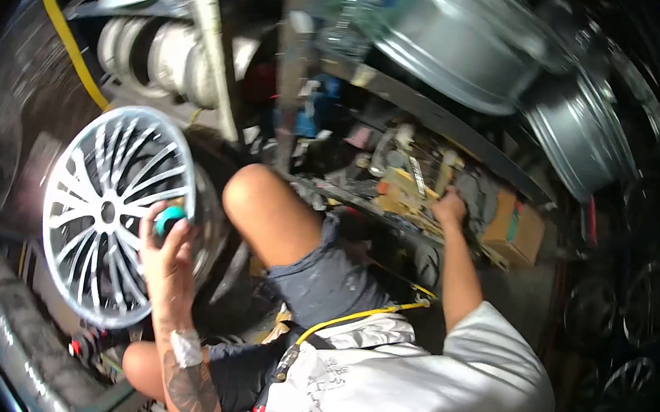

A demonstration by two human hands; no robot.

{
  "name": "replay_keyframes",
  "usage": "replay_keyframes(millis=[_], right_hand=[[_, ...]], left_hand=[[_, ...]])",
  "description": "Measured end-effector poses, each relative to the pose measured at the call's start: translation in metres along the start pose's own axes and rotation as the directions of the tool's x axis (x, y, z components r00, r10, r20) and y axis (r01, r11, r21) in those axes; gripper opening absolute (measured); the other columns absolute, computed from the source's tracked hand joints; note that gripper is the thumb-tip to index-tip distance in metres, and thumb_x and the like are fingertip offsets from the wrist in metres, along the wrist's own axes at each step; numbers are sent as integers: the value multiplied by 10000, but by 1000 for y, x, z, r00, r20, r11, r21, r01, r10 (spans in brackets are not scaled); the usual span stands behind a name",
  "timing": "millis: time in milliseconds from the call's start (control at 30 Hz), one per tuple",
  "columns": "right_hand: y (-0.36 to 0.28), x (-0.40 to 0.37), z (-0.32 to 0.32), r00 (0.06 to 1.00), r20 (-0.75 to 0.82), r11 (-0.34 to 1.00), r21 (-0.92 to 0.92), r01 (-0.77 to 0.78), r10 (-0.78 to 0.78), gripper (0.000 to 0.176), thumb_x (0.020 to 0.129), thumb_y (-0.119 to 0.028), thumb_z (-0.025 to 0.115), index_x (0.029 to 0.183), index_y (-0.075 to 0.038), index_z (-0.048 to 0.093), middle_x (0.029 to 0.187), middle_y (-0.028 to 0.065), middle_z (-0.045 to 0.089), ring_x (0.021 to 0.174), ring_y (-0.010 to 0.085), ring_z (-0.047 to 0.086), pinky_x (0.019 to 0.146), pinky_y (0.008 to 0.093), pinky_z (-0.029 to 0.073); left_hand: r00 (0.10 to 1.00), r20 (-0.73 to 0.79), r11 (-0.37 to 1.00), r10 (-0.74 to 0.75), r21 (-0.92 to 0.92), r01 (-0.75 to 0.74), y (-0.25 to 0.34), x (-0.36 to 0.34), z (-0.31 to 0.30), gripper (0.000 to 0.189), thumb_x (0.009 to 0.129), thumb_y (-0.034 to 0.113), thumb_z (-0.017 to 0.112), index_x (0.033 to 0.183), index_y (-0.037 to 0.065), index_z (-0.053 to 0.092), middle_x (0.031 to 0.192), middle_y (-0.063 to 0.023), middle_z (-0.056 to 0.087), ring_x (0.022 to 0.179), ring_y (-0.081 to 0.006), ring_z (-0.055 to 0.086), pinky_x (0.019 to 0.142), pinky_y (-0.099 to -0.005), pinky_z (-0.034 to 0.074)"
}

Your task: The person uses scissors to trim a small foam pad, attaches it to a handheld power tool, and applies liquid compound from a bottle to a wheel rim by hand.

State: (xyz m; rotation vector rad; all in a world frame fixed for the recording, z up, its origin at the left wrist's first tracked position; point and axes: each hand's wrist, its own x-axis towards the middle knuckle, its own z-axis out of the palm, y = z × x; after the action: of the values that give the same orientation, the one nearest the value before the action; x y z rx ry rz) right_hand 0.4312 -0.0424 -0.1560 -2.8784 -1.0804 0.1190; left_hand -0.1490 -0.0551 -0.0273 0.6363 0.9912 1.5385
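Teal object (170, 220), in left hand (170, 254) grip, touches silver wheel (99, 208).

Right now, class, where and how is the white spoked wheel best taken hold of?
Probably take the wheel by its rim, at top and lower left, coming from the front. It stands on edge, face towards the person, so the rim is free there and the spoke gaps let you hook through. The left hand, holding a teal thing, covers its right edge.

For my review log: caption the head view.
Left hand holds teal object at white spoked wheel; right hand on cluttered shelf.
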Motion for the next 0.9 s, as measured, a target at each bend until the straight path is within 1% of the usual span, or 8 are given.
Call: replay_keyframes(millis=[67,133,167,367,633,700,733,900], right_hand=[[28,35,36,998,-47,977,204,60,-51,732,737,-245,799,1377,-71,489,1051,175,699,901,281,705,707,409,575],[49,54,53,978,206,432,878,-205,45,451,833,-203,719,1228,-30,583,832,66,652,616,218,614,491,370,481],[52,47,29,891,378,277,910,-308,-252,363,837,-157,736,1143,-15,603,787,44,612,541,150,506,495,322,434],[17,-35,-37,814,567,-252,775,-580,-129,216,834,-174,641,997,-47,581,859,60,592,737,179,571,687,313,459],[-68,-195,-60,677,260,47,947,-317,-688,541,797,-178,522,1314,-25,477,990,103,603,771,223,590,689,369,500],[-95,-244,-76,618,246,369,926,78,-747,525,873,-249,538,1319,27,522,1121,100,609,838,180,567,731,305,468],[-101,-254,-56,478,-104,175,846,503,-872,497,939,-261,497,1321,53,544,1192,103,600,969,156,549,850,258,424],[-88,-243,-26,538,66,178,971,160,-841,449,961,-140,562,1361,61,530,1302,97,536,1052,136,503,954,261,368]], left_hand=[[999,-34,1000,11,-22,-12,6,-4,2,439,833,41,751,1231,20,568,1064,-71,608,925,-162,617,855,-311,533],[1000,-1,999,11,-31,-11,4,0,-14,427,828,78,772,1214,18,599,993,-27,639,866,-115,603,771,-248,485],[999,-32,999,32,-35,-33,3,1,-18,443,822,103,789,1213,10,602,1002,-23,642,856,-102,593,749,-237,463],[1000,27,979,4,-205,2,17,-3,-29,518,903,35,687,1368,-33,469,1170,-109,649,1062,-191,660,926,-303,553],[999,-43,981,14,-191,-22,15,-10,-38,504,949,88,628,1411,47,431,1151,-161,651,930,-242,705,729,-320,599],[999,-34,975,9,-221,-17,15,-11,-37,478,956,78,611,1402,49,442,1152,-149,651,919,-235,705,722,-317,601],[1000,-25,972,8,-234,-14,16,-12,-37,465,960,72,603,1398,49,447,1153,-144,651,914,-231,705,719,-315,603],[998,-31,976,58,-210,-63,13,-6,-44,335,985,110,552,1314,44,541,1149,-122,648,888,-158,633,775,-297,524]])
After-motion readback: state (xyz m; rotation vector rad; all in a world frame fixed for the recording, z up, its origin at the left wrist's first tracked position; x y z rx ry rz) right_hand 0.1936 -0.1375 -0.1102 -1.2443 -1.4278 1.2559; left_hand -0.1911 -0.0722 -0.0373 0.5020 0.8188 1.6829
